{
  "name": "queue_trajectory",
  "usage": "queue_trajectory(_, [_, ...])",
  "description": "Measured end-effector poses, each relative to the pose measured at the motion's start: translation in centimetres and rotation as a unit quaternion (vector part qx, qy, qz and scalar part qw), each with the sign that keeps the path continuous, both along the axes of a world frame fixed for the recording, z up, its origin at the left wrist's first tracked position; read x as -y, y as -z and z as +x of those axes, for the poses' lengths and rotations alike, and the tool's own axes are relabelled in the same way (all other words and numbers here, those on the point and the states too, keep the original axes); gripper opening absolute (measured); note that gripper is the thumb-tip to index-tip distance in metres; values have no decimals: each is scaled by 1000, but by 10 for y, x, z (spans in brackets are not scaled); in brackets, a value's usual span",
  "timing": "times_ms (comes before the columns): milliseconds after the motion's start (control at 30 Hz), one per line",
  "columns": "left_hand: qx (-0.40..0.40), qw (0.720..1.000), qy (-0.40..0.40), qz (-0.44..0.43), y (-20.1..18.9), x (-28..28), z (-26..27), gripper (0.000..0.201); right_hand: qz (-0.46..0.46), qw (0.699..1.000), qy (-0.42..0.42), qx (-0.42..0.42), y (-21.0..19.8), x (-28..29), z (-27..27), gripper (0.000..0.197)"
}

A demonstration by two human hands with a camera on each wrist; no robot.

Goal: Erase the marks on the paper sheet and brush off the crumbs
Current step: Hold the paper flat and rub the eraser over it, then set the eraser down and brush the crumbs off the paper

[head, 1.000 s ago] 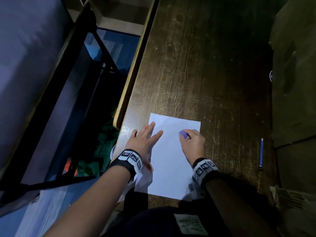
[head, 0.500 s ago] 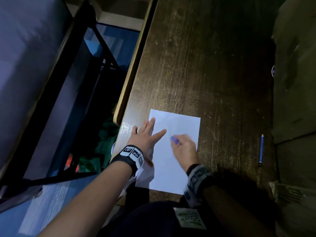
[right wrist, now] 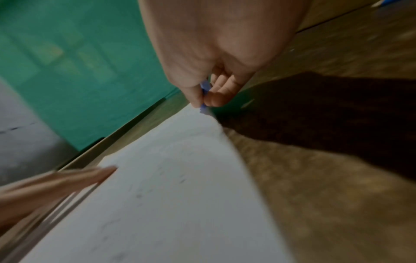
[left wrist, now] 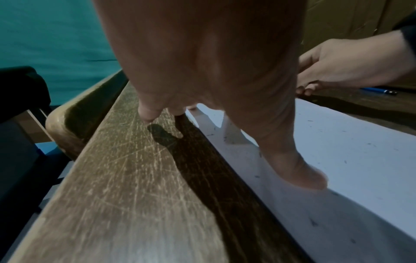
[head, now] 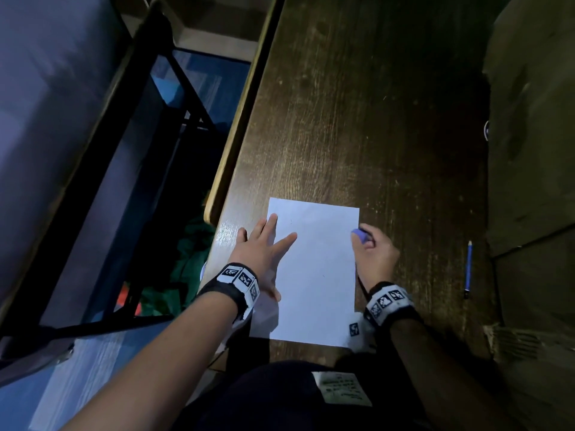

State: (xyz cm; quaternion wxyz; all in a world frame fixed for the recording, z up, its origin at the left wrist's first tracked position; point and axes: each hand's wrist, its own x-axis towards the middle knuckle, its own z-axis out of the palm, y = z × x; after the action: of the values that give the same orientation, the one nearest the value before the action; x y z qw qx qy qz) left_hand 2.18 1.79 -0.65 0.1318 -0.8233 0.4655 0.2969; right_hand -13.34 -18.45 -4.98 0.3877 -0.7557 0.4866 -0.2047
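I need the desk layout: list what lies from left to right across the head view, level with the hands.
left hand → paper sheet → eraser in the right hand → blue pencil

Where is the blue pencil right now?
In the head view, the blue pencil lies on the wooden desk, right of the paper sheet and beyond the right hand.
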Motion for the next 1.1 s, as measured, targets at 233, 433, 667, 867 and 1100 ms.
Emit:
queue_trajectory(233, [50,999,-19,0,2,-21,-21,138,-31,996,-37,-80,-27,24,-69,50])
queue_trajectory(433, [86,992,-92,11,4,-41,-56,131,76,966,-160,-190,-42,-31,-98,46])
queue_trajectory(667, [114,975,-183,55,-1,-75,-80,116,69,950,-182,-243,-31,-70,-81,60])
queue_trajectory(867, [118,965,-218,87,-3,-89,-91,115,48,951,-148,-269,-30,-75,-52,61])
queue_trajectory(1100, [121,959,-224,125,-13,-75,-93,113,140,952,-136,-236,-32,-66,-47,25])
